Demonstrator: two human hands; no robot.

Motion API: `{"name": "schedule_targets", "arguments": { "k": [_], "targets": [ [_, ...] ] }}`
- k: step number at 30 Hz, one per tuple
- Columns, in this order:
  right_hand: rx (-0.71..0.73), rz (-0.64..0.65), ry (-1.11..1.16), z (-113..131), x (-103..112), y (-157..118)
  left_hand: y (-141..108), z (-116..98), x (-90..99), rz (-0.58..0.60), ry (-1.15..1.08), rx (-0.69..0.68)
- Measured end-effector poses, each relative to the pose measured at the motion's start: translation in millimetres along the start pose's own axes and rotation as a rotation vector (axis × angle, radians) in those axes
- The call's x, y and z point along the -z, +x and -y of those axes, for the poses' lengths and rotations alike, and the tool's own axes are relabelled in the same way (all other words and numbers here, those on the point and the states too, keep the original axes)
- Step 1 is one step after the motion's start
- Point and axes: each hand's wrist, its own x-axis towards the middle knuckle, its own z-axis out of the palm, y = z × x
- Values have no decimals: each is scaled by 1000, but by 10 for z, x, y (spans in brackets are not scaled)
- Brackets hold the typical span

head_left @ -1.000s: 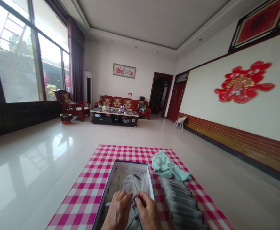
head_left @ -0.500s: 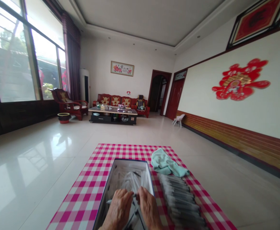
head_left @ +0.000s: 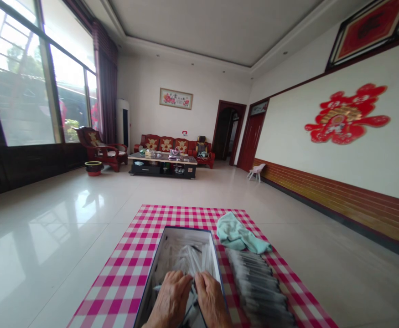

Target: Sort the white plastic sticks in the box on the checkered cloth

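My left hand (head_left: 173,296) and my right hand (head_left: 210,296) are side by side over an open box (head_left: 216,255) with white inner walls and a dark blue rim. Both are closed, thumbs and fingertips pinched and nearly meeting. A small dark piece shows between them, but the fingers hide most of it. Inside the box lie many clear plastic tubes (head_left: 193,258), along with darker slim parts near my wrists. Right of the box, a row of slim pens (head_left: 259,284), clear with black ends, lies close together, blurred.
A pink-and-white checked tablecloth (head_left: 117,278) covers the table. A mint-green cloth (head_left: 238,233) lies crumpled behind the pens. Farther off across the tiled floor stand a low black table (head_left: 161,165), a red wooden sofa (head_left: 144,142) and a small stool-like chair (head_left: 256,172).
My fingertips remain together over the box, with the right hand turned slightly and its knuckles a little lower. The whole view has shifted slightly.
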Motion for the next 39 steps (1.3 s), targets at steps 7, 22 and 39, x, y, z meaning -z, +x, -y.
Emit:
{"name": "schedule_targets", "arguments": {
  "k": [7, 22, 39],
  "targets": [
    [-15, 103, 82, 125, 110, -16, 12, 14, 6, -75, -7, -17],
    [-24, 110, 59, 101, 106, -20, -15, 30, -25, -3, -6, 22],
    [20, 114, -20, 93, 93, -35, -1, -18, 40, -17, -14, 5]
  ]
}}
